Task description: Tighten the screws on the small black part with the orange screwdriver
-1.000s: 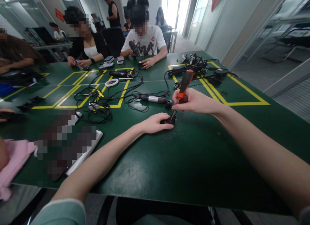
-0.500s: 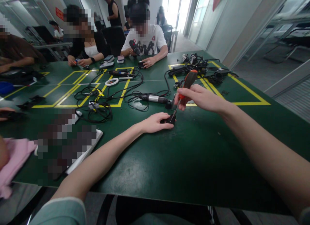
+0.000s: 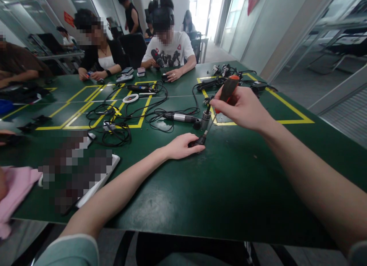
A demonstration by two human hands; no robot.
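Observation:
My left hand [image 3: 183, 145] rests on the green table, its thumb and fingers closed around a small black part [image 3: 197, 142]. In my right hand [image 3: 243, 107] is a screwdriver [image 3: 228, 91] with a black and orange handle, tilted so the shaft slants down and left. Its tip end reaches the black part beside my left fingertips; whether it sits in a screw I cannot tell. Just beyond my hands stands a metal cylinder [image 3: 205, 120], next to a black and silver pen-shaped electric tool [image 3: 180, 117] with a cable.
Tangled black cables [image 3: 114, 134] lie left of centre on the table [image 3: 229, 205]. A white ring of tape [image 3: 130, 98] is farther back. At left lie two blurred slabs with white edges [image 3: 99, 180]. Across the table, a person in a white shirt [image 3: 172, 48] holds a power screwdriver [image 3: 157, 58].
My right hand has moved up and right with the screwdriver, which now leans more, exposing the metal cylinder. My left hand stays on the black part. The view has shifted slightly.

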